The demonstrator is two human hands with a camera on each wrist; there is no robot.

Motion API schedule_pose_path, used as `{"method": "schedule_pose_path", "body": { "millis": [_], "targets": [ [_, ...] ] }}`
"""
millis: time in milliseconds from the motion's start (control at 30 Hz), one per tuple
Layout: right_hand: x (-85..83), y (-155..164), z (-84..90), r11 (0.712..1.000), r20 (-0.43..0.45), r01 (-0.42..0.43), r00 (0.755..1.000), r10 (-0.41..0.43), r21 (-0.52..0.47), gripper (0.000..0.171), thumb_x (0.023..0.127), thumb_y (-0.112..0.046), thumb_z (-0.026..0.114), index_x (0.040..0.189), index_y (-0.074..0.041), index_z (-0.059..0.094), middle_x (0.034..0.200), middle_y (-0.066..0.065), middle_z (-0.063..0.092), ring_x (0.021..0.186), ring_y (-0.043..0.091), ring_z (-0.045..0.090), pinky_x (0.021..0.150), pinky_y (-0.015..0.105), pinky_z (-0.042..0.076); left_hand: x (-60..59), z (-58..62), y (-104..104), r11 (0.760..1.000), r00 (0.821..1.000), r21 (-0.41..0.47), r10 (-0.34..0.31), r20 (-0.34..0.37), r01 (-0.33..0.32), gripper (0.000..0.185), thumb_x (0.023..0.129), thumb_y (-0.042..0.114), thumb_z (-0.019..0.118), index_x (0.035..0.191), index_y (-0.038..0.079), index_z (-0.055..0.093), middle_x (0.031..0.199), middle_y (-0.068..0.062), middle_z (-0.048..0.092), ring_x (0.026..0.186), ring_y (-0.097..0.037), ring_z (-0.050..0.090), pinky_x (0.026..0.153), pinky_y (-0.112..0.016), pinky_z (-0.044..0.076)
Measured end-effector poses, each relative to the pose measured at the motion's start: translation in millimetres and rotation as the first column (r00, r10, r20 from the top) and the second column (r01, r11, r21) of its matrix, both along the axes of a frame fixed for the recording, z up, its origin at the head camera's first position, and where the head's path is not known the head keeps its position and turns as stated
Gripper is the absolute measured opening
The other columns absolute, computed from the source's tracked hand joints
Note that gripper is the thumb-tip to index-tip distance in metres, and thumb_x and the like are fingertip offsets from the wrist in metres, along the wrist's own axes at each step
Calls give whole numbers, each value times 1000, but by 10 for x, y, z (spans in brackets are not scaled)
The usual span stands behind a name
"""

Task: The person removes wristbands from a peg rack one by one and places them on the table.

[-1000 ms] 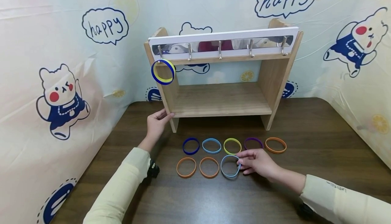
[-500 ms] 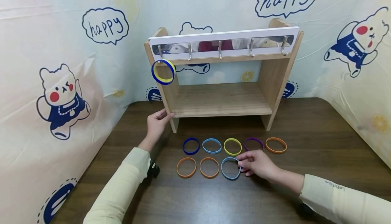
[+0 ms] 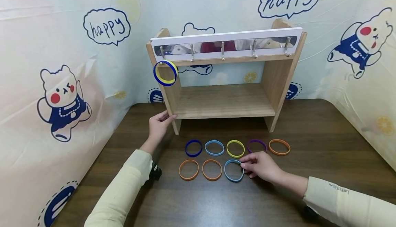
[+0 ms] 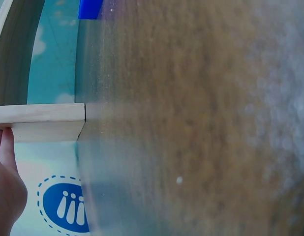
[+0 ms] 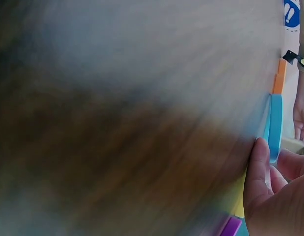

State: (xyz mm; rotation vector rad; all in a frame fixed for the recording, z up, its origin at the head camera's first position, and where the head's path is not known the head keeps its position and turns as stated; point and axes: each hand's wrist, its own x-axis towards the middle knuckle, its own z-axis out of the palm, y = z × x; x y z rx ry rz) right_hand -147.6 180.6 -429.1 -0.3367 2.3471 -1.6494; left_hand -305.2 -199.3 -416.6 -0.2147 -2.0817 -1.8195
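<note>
In the head view, my right hand (image 3: 261, 165) pinches the right side of a light blue wristband (image 3: 227, 177), which lies on the table in the front row. The right wrist view has the thumb and fingers on either side of this blue band (image 5: 275, 123). Further left, my left hand (image 3: 158, 127) holds the lower left side panel of a wooden shelf (image 3: 227, 103), its thumb at the front edge. That side panel (image 4: 39, 113) also meets the fingertips in the left wrist view. A blue wristband and a yellow one (image 3: 165, 82) hang together from the shelf's leftmost hook.
Two orange wristbands (image 3: 189, 178) lie left of the held one. Behind them runs a row of dark blue (image 3: 193, 155), light blue (image 3: 214, 154), yellow (image 3: 235, 155), purple (image 3: 256, 140) and orange (image 3: 279, 153) bands. Metal hooks (image 3: 222, 50) line the shelf's top rail.
The light blue wristband in my right hand has gone from slightly raised and tilted to lying flat on the table, the hand lowering slightly with it. My left hand has stayed put.
</note>
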Motion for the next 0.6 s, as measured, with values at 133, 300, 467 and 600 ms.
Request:
{"method": "schedule_pose_path", "body": {
  "millis": [133,300,467,600],
  "targets": [
    [1,2,12,1000,-12,2,1000,-2,7,19,89,-3,69,104,9,68,86,13,70,72,21,64,57,33,58,1,-13,2,1000,1000,-3,13,-20,-13,40,80,23,83,113,3,72,104,-14,71,93,-13,69,77,-24,55],
    [-1,13,25,1000,-29,-8,1000,8,9,19,89,-3,69,104,9,69,84,13,70,71,22,65,55,34,57,9,-9,3,1000,999,6,10,-34,-9,40,80,22,83,112,1,72,102,-14,72,92,-14,69,77,-25,56],
    [-22,31,30,1000,-33,-10,999,10,14,18,90,-2,67,104,10,68,83,12,71,73,20,67,57,33,58,12,1,-5,1000,1000,-9,3,-17,-3,40,81,23,82,114,3,72,106,-15,71,95,-14,68,79,-26,55],
    [-43,34,53,1000,-36,-13,999,12,-17,20,91,-1,66,105,12,67,85,15,70,76,24,68,59,34,58,11,14,-16,1000,1000,-19,-4,13,4,39,82,21,81,116,5,71,110,-15,69,97,-14,67,81,-26,54]
  ]
}}
